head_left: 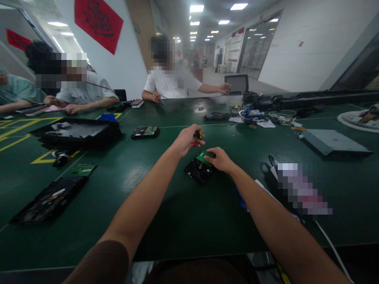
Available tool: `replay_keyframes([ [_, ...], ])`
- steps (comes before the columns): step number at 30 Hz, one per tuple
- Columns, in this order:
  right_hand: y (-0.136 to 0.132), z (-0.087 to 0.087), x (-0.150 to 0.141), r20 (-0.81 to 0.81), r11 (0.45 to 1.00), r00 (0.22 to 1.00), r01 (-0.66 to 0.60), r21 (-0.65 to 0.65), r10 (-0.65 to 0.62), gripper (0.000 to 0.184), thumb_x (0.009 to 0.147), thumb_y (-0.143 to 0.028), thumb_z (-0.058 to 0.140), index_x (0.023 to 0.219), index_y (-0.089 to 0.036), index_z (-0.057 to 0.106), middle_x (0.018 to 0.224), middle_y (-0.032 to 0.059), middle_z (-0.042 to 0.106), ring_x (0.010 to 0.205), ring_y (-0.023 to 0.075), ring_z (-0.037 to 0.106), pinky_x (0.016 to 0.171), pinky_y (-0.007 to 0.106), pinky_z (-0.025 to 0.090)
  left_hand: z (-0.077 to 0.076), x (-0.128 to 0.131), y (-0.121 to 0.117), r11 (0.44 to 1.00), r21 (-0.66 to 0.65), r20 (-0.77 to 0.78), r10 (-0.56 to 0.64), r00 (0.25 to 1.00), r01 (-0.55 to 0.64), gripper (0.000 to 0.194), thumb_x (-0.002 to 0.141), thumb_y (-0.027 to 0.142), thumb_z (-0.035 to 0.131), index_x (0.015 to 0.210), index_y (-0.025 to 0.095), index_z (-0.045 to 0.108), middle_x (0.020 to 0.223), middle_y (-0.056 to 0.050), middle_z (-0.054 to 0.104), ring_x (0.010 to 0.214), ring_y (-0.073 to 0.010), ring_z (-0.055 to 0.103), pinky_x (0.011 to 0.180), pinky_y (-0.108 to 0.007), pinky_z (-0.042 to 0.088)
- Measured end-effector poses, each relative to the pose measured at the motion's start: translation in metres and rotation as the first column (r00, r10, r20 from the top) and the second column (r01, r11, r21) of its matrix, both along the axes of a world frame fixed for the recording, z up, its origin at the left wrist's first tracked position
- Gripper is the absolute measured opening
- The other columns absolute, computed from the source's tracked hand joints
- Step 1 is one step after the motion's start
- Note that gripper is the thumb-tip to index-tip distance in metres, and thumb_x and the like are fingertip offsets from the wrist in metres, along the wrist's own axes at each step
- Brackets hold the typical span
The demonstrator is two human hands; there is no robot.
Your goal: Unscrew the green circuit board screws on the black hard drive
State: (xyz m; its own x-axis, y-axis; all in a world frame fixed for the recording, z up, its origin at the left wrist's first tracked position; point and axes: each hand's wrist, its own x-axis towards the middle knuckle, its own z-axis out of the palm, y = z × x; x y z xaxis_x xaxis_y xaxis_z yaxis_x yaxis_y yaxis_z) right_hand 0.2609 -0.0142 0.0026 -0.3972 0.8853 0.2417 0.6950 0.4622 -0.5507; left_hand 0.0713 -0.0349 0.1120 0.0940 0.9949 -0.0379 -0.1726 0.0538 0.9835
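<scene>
A hard drive (199, 170) lies in front of me, its black casing and green circuit board (204, 157) facing up. My right hand (221, 159) grips the drive's right edge, thumb and fingers resting on the board. Just above the drive's far side, my left hand (187, 140) is closed around a short black-and-yellow tool, seemingly a screwdriver (199, 134); its shaft cannot be made out. Farther left on the table lies a second hard drive (145, 132) with its board showing.
Left are a black tray-like housing (79, 132), a black casing (50, 199) and a loose green board (84, 169). Cables (253, 114) and a flat grey metal box (333, 141) lie at right. Co-workers sit across the green table (177, 221).
</scene>
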Motion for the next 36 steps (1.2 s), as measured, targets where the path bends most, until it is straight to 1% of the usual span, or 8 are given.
replay_keyframes([
  [2, 0.0004, 0.0006, 0.0005, 0.002, 1.0, 1.0, -0.019, -0.009, 0.019, 0.03, 0.093, -0.034, 0.072, 0.12, -0.021, 0.078, 0.117, 0.0102, 0.077, 0.109, 0.0267, 0.068, 0.094, 0.036, 0.052, 0.0, -0.0013, 0.0006, 1.0, 0.009, -0.016, 0.019, 1.0, -0.019, 0.025, 0.09, 0.037, 0.059, 0.093, 0.013, 0.068, 0.09, -0.009, 0.07, 0.059, -0.0144, 0.069, 0.051, -0.023, 0.049],
  [8, -0.0006, 0.002, 0.0001, 0.008, 1.0, 1.0, -0.003, -0.012, 0.003, 0.033, 0.093, -0.033, 0.073, 0.122, -0.02, 0.077, 0.12, 0.0104, 0.076, 0.11, 0.0264, 0.069, 0.096, 0.036, 0.052, -0.0009, -0.0005, 0.0001, 0.995, -0.058, 0.08, -0.074, 0.994, 0.079, 0.022, 0.09, 0.037, 0.058, 0.094, 0.016, 0.062, 0.093, -0.011, 0.073, 0.064, -0.0191, 0.073, 0.054, -0.027, 0.055],
  [11, -0.0019, 0.0028, -0.0001, 0.015, 1.0, 1.0, 0.004, -0.01, -0.004, 0.034, 0.093, -0.034, 0.073, 0.124, -0.02, 0.076, 0.121, 0.0107, 0.076, 0.111, 0.0263, 0.068, 0.097, 0.036, 0.052, -0.0004, 0.0006, 0.0003, 0.998, -0.057, 0.063, -0.028, 0.998, 0.032, 0.021, 0.091, 0.037, 0.058, 0.092, 0.016, 0.061, 0.092, -0.01, 0.073, 0.066, -0.0198, 0.074, 0.054, -0.026, 0.055],
  [17, -0.003, 0.0046, 0.0002, 0.033, 1.0, 0.999, -0.011, -0.01, 0.012, 0.032, 0.095, -0.035, 0.071, 0.123, -0.02, 0.076, 0.12, 0.01, 0.075, 0.113, 0.0259, 0.066, 0.097, 0.035, 0.05, 0.0003, -0.0006, 0.0014, 0.996, -0.015, -0.042, 0.085, 0.995, -0.086, 0.028, 0.092, 0.04, 0.058, 0.094, 0.015, 0.068, 0.084, -0.007, 0.068, 0.058, -0.0148, 0.07, 0.05, -0.022, 0.049],
  [23, -0.0032, 0.0048, -0.0004, 0.027, 1.0, 1.0, 0.007, -0.007, -0.007, 0.037, 0.094, -0.034, 0.071, 0.127, -0.018, 0.074, 0.123, 0.0119, 0.075, 0.113, 0.0261, 0.066, 0.098, 0.036, 0.05, -0.0012, 0.0023, -0.0007, 1.0, -0.02, 0.031, -0.022, 0.999, 0.023, 0.023, 0.091, 0.039, 0.061, 0.095, 0.017, 0.061, 0.093, -0.01, 0.072, 0.065, -0.0195, 0.074, 0.054, -0.026, 0.053],
  [28, -0.0043, 0.0073, -0.0001, 0.029, 1.0, 1.0, -0.01, -0.028, 0.011, 0.031, 0.095, -0.034, 0.07, 0.123, -0.021, 0.077, 0.12, 0.0094, 0.076, 0.113, 0.0257, 0.066, 0.098, 0.036, 0.05, 0.0012, -0.0026, 0.0002, 0.998, -0.025, -0.041, 0.051, 0.998, -0.052, 0.027, 0.09, 0.04, 0.058, 0.09, 0.015, 0.068, 0.086, -0.009, 0.07, 0.06, -0.0151, 0.068, 0.052, -0.023, 0.048],
  [31, -0.0039, 0.0073, 0.0, 0.031, 1.0, 1.0, -0.003, -0.031, 0.004, 0.031, 0.095, -0.035, 0.07, 0.122, -0.022, 0.077, 0.121, 0.0097, 0.075, 0.113, 0.0259, 0.066, 0.098, 0.037, 0.051, 0.0029, -0.0026, -0.0009, 0.999, -0.015, -0.061, 0.031, 0.998, -0.032, 0.027, 0.09, 0.04, 0.059, 0.092, 0.015, 0.069, 0.087, -0.009, 0.07, 0.059, -0.0147, 0.067, 0.051, -0.024, 0.047],
  [36, -0.0039, 0.0056, -0.0011, 0.02, 1.0, 1.0, 0.018, -0.013, -0.018, 0.034, 0.093, -0.034, 0.072, 0.124, -0.02, 0.076, 0.121, 0.0117, 0.075, 0.112, 0.0262, 0.067, 0.098, 0.036, 0.051, 0.0026, 0.0033, -0.0033, 0.999, -0.037, 0.02, -0.018, 1.0, 0.019, 0.022, 0.091, 0.038, 0.061, 0.097, 0.017, 0.061, 0.093, -0.011, 0.074, 0.063, -0.0177, 0.072, 0.055, -0.026, 0.052],
])
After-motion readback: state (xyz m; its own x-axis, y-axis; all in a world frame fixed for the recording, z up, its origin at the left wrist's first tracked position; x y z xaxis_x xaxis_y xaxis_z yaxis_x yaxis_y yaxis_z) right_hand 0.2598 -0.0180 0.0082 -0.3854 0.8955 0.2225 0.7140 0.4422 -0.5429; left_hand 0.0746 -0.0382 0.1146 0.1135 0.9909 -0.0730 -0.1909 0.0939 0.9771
